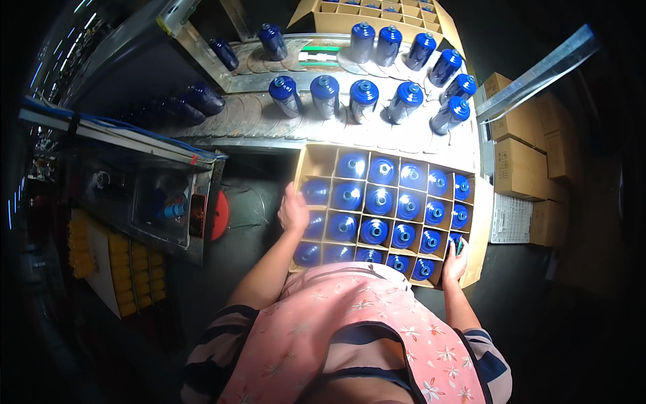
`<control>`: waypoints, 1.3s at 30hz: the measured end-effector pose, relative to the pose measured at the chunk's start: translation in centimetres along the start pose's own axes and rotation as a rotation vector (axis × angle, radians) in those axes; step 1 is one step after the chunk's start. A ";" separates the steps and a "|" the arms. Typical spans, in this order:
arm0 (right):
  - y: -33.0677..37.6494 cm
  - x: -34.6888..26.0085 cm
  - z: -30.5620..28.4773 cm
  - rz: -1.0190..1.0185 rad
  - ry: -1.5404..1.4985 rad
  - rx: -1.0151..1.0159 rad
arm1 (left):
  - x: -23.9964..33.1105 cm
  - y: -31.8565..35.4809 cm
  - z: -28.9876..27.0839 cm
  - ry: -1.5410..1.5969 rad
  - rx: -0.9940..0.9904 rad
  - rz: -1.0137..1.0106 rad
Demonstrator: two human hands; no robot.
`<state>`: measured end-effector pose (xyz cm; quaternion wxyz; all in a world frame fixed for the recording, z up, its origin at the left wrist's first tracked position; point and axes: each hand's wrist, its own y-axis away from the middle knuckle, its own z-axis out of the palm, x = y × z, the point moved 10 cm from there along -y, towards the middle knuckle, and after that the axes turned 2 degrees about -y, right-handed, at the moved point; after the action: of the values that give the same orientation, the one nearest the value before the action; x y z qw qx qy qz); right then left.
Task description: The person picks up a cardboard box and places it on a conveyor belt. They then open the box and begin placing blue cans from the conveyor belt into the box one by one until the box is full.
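Nearest is the pink flowered apron (303, 323) worn by the person, over a shirt with dark striped sleeves. Just beyond its waist is the cardboard box (476, 256), held level and open at the top, partitioned into compartments in which blue bottles (379, 200) stand upright with their necks up.

The left hand (293, 210) is at the box's left side, its grip closed on the cardboard wall. The right hand (455, 261) is at the right side toward the near corner, its fingertips beside a bottle neck; whether that grip pinches the bottle or only the cardboard, I cannot tell.

Off to the left are yellow cylindrical items (139, 273) packed in rows, and farther along, a red round stool (219, 215) next to a metal machine frame. On the right, a white plastic crate (510, 219) lies near stacked brown cartons (518, 168).

Right past the box's far edge runs a conveyor (252, 121) of overlapping curved plates. More blue bottles stand along it in a near row and a far row, with the rows curving toward each other at the right, near a slanting metal post (538, 74). Farthest away, behind the conveyor, is another open carton (397, 25), also divided, with blue bottles inside.
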<state>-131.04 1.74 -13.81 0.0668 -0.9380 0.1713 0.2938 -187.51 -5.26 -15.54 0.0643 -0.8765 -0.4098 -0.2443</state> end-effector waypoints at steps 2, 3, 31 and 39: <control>-0.7 1.6 0.5 0.102 0.021 -0.063 | 0.3 0.1 0.6 -0.031 -0.029 -0.027; -1.1 2.3 0.8 0.131 -0.014 -0.109 | 0.6 0.2 0.8 -0.029 -0.035 -0.027; -2.8 6.8 -2.9 0.050 -0.465 -0.300 | 3.3 6.1 0.4 0.069 -0.004 -0.058; -1.3 5.9 -2.4 0.009 -0.448 -0.252 | 2.5 7.3 -1.7 0.056 -0.055 -0.091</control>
<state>-124.83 0.72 -15.22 -0.0159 -0.8497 0.1185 0.5135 -181.27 -8.87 -12.18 0.0405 -0.8511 -0.4405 -0.2826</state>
